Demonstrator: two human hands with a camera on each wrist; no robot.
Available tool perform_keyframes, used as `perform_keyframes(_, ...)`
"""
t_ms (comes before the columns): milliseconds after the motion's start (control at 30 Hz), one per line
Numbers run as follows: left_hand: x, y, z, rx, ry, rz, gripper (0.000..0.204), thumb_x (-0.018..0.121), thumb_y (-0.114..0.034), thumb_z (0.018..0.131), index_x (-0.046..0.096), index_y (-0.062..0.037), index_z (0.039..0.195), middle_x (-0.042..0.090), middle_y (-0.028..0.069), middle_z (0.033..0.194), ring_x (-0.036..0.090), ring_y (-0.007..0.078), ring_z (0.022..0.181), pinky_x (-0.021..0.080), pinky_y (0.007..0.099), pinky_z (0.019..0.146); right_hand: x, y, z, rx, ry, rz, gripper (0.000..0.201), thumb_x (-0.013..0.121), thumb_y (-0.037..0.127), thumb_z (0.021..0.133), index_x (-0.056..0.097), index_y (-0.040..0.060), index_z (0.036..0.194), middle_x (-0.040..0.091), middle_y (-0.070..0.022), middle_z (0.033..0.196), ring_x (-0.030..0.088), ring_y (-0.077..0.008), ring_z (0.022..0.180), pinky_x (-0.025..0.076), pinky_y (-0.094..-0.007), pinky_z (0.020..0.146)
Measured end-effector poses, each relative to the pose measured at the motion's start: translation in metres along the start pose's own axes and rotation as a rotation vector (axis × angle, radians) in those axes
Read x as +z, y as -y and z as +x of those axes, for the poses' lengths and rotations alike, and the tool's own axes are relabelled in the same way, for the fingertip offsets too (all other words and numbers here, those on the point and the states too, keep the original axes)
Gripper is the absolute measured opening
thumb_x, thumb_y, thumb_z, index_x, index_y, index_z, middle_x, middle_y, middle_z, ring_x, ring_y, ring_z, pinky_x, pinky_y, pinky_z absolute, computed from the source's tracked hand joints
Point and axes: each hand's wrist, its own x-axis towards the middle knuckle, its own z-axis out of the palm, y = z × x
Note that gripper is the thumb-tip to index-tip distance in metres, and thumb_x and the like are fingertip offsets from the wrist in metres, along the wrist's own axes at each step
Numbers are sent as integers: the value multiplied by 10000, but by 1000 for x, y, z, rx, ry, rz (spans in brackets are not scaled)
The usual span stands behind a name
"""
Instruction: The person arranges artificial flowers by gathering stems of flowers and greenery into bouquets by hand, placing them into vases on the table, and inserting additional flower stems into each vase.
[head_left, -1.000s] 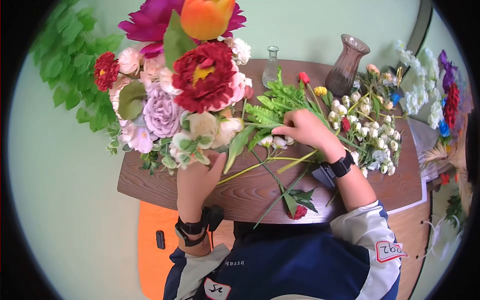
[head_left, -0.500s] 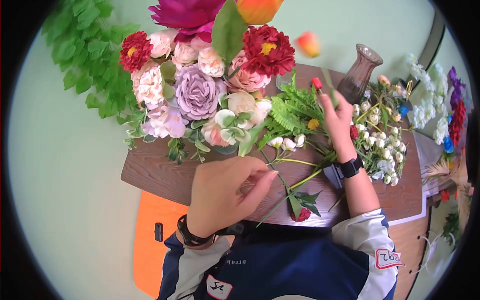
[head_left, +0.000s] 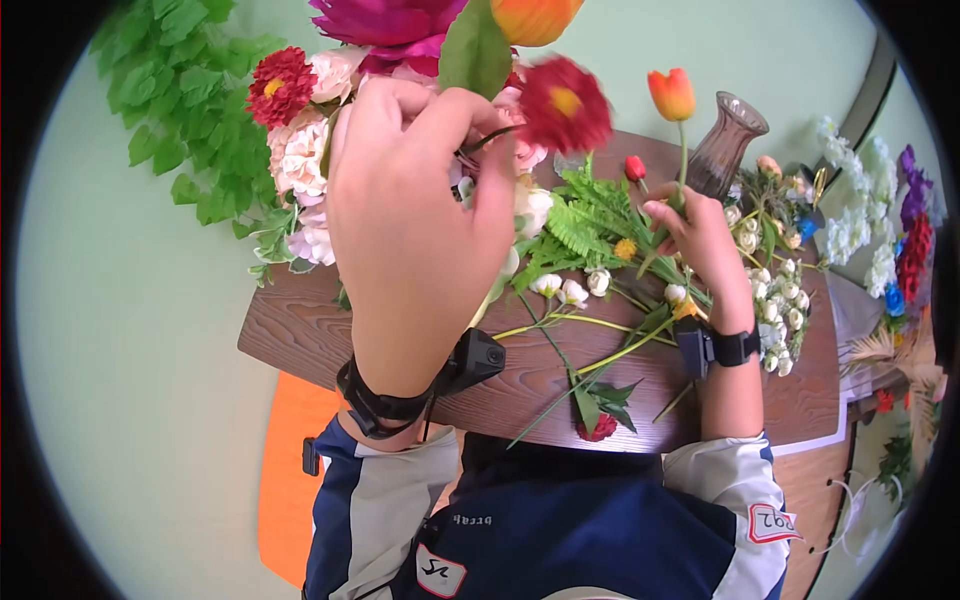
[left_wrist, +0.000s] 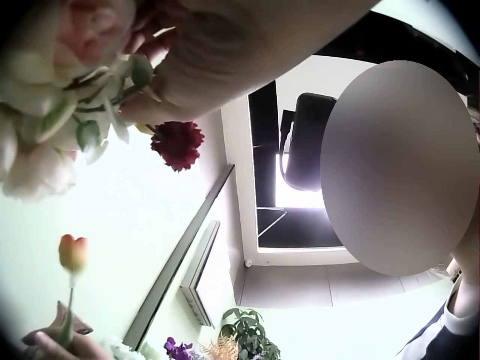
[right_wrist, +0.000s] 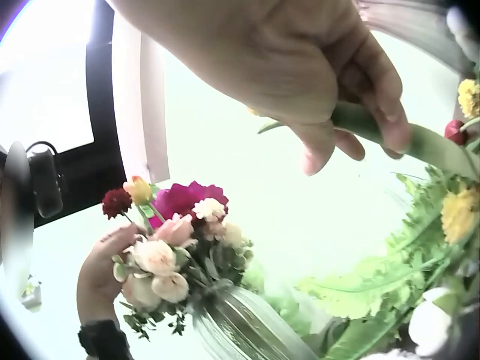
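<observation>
My left hand (head_left: 415,230) is raised in front of the bouquet in the head view, thumb and fingers pinching the thin stem of a red flower (head_left: 566,103) with a yellow centre, blurred. My right hand (head_left: 700,235) pinches the green stem of an orange-yellow tulip (head_left: 671,95), which stands upright over the table. The bouquet mixes pale pink roses (right_wrist: 155,257), a large magenta bloom (head_left: 400,25) and a big orange tulip (head_left: 537,18). In the right wrist view, a ribbed clear glass vase (right_wrist: 251,326) shows beneath it. My left hand hides part of the bouquet in the head view.
On the brown table (head_left: 300,310) lie fern leaves (head_left: 580,225), a red tulip bud (head_left: 635,167), white blossoms (head_left: 790,320) and a red flower (head_left: 597,427) near the front edge. A smoky glass vase (head_left: 725,145) stands at the back right. Green foliage (head_left: 165,110) hangs at left.
My right hand has risen from the loose stems with the orange-yellow tulip, now held upright. My left hand has moved from below the bouquet, back toward me, then up to the red flower's stem.
</observation>
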Motion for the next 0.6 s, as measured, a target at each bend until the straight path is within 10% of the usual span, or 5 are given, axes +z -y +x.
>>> perform_keyframes(167,-6,2,-2,21,-71,29,212,674,-20,657,606,-24,857,553,69,897,560,181,786,443,280,678,-14,16,-11,-246,-48,355,91,507,96,917,527,8,910,606,-23,777,554,-64,627,448,-187,543)
perform_keyframes(333,-5,1,-3,-82,-52,-115,300,639,28,692,562,-5,980,565,63,931,573,161,806,452,277,767,-19,50,-12,-928,-314,655,101,489,51,917,461,-24,979,601,-130,887,582,-124,654,475,-224,579)
perform_keyframes(600,-6,5,-1,11,-30,18,278,657,14,639,572,-9,903,594,108,878,575,229,857,452,325,793,-20,85,28,-1084,-287,753,125,480,64,926,469,-33,1003,619,-159,895,612,-195,734,511,-284,633)
